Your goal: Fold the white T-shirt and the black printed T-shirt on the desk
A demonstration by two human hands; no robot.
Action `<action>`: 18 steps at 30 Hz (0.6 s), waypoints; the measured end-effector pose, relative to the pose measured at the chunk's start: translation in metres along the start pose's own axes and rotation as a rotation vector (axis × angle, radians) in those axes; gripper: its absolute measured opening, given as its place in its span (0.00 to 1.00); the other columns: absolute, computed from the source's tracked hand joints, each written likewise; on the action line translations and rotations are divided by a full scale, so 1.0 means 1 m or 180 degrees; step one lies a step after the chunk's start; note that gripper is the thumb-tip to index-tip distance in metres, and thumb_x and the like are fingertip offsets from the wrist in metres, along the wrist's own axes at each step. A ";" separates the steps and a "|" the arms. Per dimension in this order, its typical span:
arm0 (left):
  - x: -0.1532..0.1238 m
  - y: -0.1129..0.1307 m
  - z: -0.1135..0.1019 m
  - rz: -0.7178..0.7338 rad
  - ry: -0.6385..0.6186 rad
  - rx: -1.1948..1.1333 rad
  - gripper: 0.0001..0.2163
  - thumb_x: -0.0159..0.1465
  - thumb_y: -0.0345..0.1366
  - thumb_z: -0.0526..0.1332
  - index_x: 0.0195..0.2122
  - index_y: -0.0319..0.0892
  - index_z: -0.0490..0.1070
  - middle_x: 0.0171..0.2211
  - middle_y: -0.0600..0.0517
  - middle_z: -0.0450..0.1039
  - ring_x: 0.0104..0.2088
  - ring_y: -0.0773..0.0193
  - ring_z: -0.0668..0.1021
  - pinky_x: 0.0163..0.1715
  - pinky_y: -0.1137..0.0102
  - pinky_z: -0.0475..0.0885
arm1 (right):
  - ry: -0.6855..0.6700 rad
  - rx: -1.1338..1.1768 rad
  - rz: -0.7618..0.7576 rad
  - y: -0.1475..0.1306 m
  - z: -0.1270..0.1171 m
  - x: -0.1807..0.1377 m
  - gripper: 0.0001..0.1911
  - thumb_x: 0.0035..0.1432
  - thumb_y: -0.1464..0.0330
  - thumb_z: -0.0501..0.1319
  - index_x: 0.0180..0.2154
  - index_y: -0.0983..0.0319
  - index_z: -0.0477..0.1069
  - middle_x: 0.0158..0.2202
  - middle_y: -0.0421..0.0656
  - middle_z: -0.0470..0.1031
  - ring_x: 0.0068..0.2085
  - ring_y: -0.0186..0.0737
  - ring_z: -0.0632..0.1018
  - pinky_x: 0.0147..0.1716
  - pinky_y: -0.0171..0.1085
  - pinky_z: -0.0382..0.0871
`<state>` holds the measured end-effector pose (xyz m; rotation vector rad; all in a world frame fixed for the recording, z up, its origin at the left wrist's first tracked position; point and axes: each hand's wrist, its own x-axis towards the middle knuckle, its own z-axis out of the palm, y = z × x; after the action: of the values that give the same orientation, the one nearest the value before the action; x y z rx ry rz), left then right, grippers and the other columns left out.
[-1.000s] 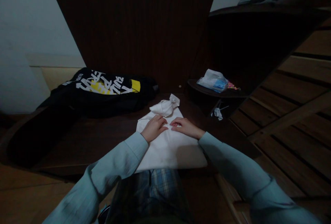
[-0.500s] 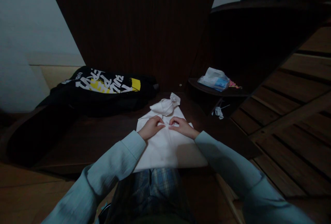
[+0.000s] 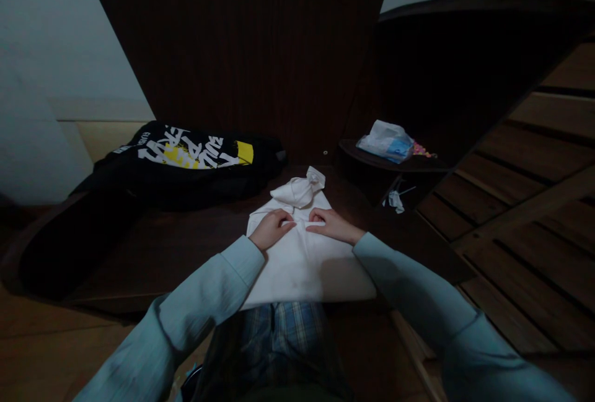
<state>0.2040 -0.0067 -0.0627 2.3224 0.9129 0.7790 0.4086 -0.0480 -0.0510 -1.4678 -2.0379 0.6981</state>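
A white shirt (image 3: 302,272) lies spread on the dark wooden surface in front of me, its lower edge close to my lap. Its far end is a crumpled, folded-over part (image 3: 297,190). My left hand (image 3: 273,228) pinches the cloth near the middle, thumb and fingers pressed together. Just to the right, my right hand (image 3: 332,226) also pinches the cloth with curled fingers. A narrow gap separates the two hands. Whatever small part lies between the fingertips is too dim to make out.
A black garment (image 3: 195,160) with white and yellow print lies at the back left. On a small corner shelf (image 3: 395,166) at the right rests a plastic packet (image 3: 385,142). Below it hangs a crumpled white scrap (image 3: 396,201). A dark upright panel (image 3: 242,49) stands behind; wooden slats (image 3: 525,266) run along the right.
My right hand has shifted slightly right, widening the gap between the hands, and its thumb is straighter. My left hand has barely moved.
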 end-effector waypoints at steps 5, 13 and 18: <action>-0.003 0.003 -0.005 0.0337 0.0109 0.0648 0.06 0.57 0.37 0.58 0.29 0.40 0.69 0.32 0.48 0.68 0.36 0.61 0.70 0.38 0.66 0.65 | -0.0429 -0.0381 -0.0014 0.000 -0.015 -0.002 0.10 0.49 0.62 0.59 0.26 0.63 0.69 0.24 0.39 0.70 0.27 0.34 0.68 0.27 0.32 0.59; -0.008 0.011 -0.002 0.0662 -0.0090 0.1227 0.10 0.64 0.38 0.48 0.33 0.40 0.64 0.31 0.47 0.68 0.35 0.59 0.70 0.36 0.66 0.65 | -0.0289 -0.0690 -0.0061 0.005 -0.013 -0.005 0.10 0.52 0.62 0.56 0.31 0.62 0.70 0.30 0.42 0.73 0.32 0.37 0.71 0.33 0.33 0.61; -0.006 0.009 -0.002 0.0205 -0.0255 0.1177 0.08 0.64 0.37 0.47 0.35 0.40 0.62 0.29 0.48 0.70 0.30 0.61 0.73 0.30 0.69 0.64 | -0.0448 -0.0689 -0.0012 0.000 -0.018 -0.002 0.10 0.54 0.62 0.55 0.31 0.63 0.69 0.28 0.42 0.72 0.30 0.36 0.70 0.31 0.33 0.60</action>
<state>0.2028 -0.0163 -0.0572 2.6921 1.0214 0.5747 0.4214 -0.0481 -0.0379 -1.5721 -2.2833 0.6098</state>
